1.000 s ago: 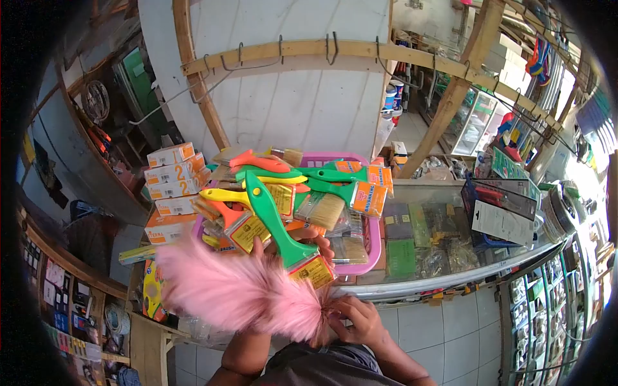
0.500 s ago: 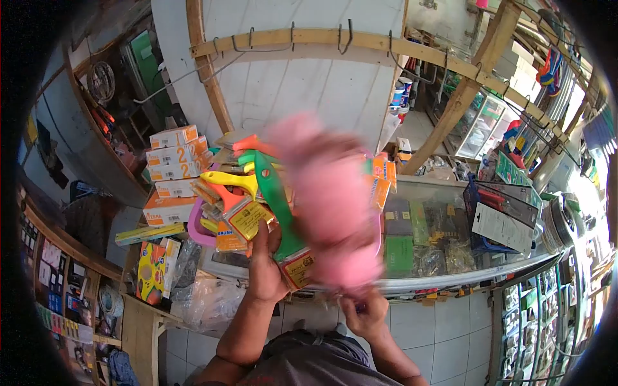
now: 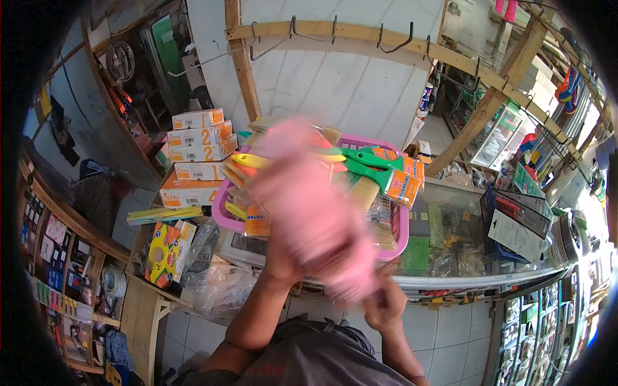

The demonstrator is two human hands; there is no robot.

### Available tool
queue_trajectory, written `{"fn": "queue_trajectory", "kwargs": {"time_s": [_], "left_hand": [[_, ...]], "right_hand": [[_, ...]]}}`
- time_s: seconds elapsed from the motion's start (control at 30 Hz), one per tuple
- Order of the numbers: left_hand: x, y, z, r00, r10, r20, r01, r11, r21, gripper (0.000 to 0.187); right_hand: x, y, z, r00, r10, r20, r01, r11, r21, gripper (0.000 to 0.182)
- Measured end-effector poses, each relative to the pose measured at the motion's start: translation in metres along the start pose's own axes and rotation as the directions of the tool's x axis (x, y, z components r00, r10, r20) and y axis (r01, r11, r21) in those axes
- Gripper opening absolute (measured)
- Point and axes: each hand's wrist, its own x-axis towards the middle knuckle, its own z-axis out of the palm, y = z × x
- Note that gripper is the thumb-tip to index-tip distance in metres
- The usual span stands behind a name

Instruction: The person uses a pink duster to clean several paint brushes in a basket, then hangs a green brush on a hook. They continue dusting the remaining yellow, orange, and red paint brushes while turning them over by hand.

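A fluffy pink duster [image 3: 315, 212], smeared by motion, slants across the middle of the view. My right hand [image 3: 386, 302] is closed around its lower end, in front of the counter. Behind the duster, my left hand [image 3: 283, 260] shows only in part; its fingers and anything in them are hidden. Paintbrushes with green handles [image 3: 370, 164] and a yellow-handled paintbrush [image 3: 248, 161] lie in a pink basket [image 3: 403, 231] on the glass counter. The duster covers much of the basket's contents.
Stacked orange-and-white boxes [image 3: 196, 154] stand left of the basket. Further left is a yellow box [image 3: 162, 254] beside clear plastic bags [image 3: 222, 286]. A dark blue basket [image 3: 515, 225] with packaged tools sits on the counter's right. Metal hooks [image 3: 396, 38] hang from a wooden rail.
The duster has swung to a steeper slant and now covers my left hand's fingers, which held a green-handled paintbrush before. The surroundings have shifted right in view.
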Motion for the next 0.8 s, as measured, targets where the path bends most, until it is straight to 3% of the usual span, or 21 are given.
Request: {"fn": "queue_trajectory", "kwargs": {"time_s": [0.03,0.07,0.17,0.2,0.23,0.27,0.33,0.37,0.4,0.43,0.5,0.53,0.6,0.63,0.67,0.7,0.77,0.8], "left_hand": [[-0.001,0.001,0.005,0.996,0.023,-0.086,-0.030,0.997,-0.074,0.080],[0.006,0.004,0.011,0.998,-0.022,-0.052,0.033,0.977,0.209,0.081],[0.010,0.008,0.008,1.000,-0.025,-0.018,0.027,0.993,0.116,0.078],[0.007,0.009,0.006,0.997,-0.050,-0.062,0.047,0.997,-0.057,0.074],[0.010,0.010,0.004,0.999,-0.034,-0.015,0.035,0.998,0.056,0.072],[0.013,0.010,0.002,0.999,-0.023,0.032,0.017,0.986,0.166,0.069],[0.011,0.011,-0.001,1.000,-0.028,0.011,0.028,0.997,0.075,0.066],[0.007,0.013,-0.002,0.997,-0.053,-0.053,0.046,0.991,-0.127,0.065],[0.011,0.013,-0.003,0.999,-0.045,0.023,0.046,0.998,-0.050,0.064],[0.015,0.013,-0.003,0.994,-0.039,0.101,0.036,0.999,0.028,0.064],[0.019,0.001,-0.005,0.994,0.034,0.106,-0.062,0.960,0.272,0.067],[0.016,-0.004,0.000,0.998,0.017,0.052,-0.033,0.950,0.311,0.068],[0.010,-0.014,0.009,0.998,-0.016,-0.057,0.037,0.924,0.380,0.072],[0.004,-0.018,0.018,0.976,-0.044,-0.213,0.094,0.968,0.232,0.071],[0.004,-0.019,0.001,0.994,-0.113,0.007,0.109,0.973,0.202,0.067],[0.003,-0.022,-0.002,0.989,-0.150,-0.014,0.150,0.977,0.151,0.066],[0.001,-0.035,-0.003,0.972,-0.231,-0.045,0.233,0.971,0.048,0.063],[0.005,-0.035,0.000,0.981,-0.182,0.064,0.156,0.943,0.295,0.060]], "right_hand": [[-0.004,-0.001,0.000,0.993,0.105,-0.054,-0.103,0.993,0.050,0.012],[-0.018,0.012,0.008,0.949,0.251,-0.191,-0.215,0.958,0.190,0.011],[-0.021,0.014,0.008,0.984,0.077,-0.159,-0.062,0.993,0.098,0.011],[-0.014,0.006,0.004,0.995,-0.048,-0.090,0.043,0.997,-0.058,0.013],[-0.005,-0.005,0.000,0.987,-0.159,-0.001,0.155,0.966,-0.205,0.019],[0.000,-0.010,0.001,0.993,-0.114,0.029,0.117,0.979,-0.164,0.021],[-0.008,-0.006,0.000,0.997,0.070,-0.026,-0.073,0.990,-0.124,0.021],[-0.016,-0.001,0.000,0.985,0.163,-0.052,-0.167,0.981,-0.100,0.021],[-0.020,0.004,0.010,0.944,0.287,-0.163,-0.271,0.956,0.113,0.020],[-0.022,0.005,0.008,0.972,0.187,-0.141,-0.189,0.982,0.001,0.019],[-0.018,-0.001,0.004,0.998,-0.008,-0.056,-0.004,0.979,-0.205,0.018],[-0.010,-0.002,0.003,0.989,-0.149,-0.024,0.140,0.966,-0.219,0.017],[-0.020,0.009,0.003,0.987,0.031,-0.158,-0.050,0.992,-0.117,0.018],[-0.025,0.011,0.004,0.968,0.128,-0.216,-0.144,0.988,-0.059,0.019],[-0.029,0.010,0.006,0.886,0.385,-0.258,-0.294,0.897,0.330,0.019],[-0.021,0.000,0.007,0.847,0.447,-0.288,-0.302,0.850,0.431,0.017],[-0.039,0.028,0.000,0.969,0.104,-0.226,-0.112,0.994,-0.019,0.016],[-0.031,0.022,-0.006,0.991,-0.084,-0.107,0.061,0.978,-0.202,0.015]]}}
